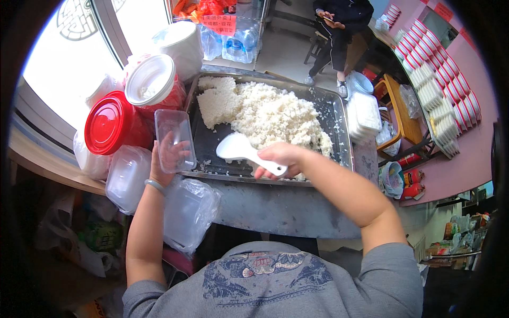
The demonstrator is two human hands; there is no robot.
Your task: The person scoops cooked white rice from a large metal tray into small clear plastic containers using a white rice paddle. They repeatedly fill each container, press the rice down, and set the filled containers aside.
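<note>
My left hand (169,155) holds a clear rectangular plastic container (175,127) from beneath, near the left rim of a large metal tray (348,153). Its palm and fingers show through the plastic, and I see no rice inside. In my right hand (280,159) is the handle of a white plastic rice paddle (234,148), whose blade lies over the tray's near left part. A big heap of cooked white rice (274,111) fills the middle of the tray. A flatter, compact slab of rice (218,101) lies at its far left.
Left of the tray stand a red-lidded tub (107,123), white round bowls (150,79) and bagged clear containers (129,175). Another bag of containers (189,212) lies at the near edge. White lidded boxes (362,115) are stacked right. A person (338,28) sits beyond, holding a phone.
</note>
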